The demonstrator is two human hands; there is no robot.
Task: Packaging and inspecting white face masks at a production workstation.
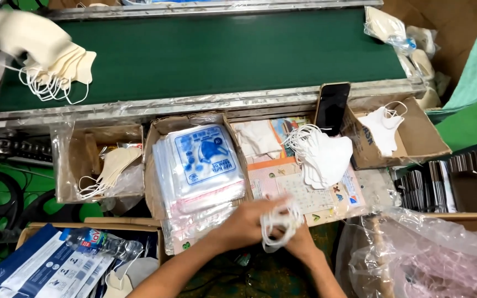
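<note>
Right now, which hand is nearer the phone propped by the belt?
Right. The right hand lies below the phone, slightly left of it; the left hand is further left.

A stack of clear plastic pouches with blue printed panels fills a cardboard box; right of it a dark phone screen stands upright; lower left, blue-white flat packets.

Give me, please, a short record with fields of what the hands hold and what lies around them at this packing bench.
left hand: closed on the white masks
right hand: also gripping the white masks, touching the left hand
bags: stack of clear printed bags in a cardboard box, just beyond the hands
mask pile: loose white masks on the bench, beyond the hands
phone: dark, propped upright by the belt
belt: green, with a bundle of cream masks at its left end
</note>
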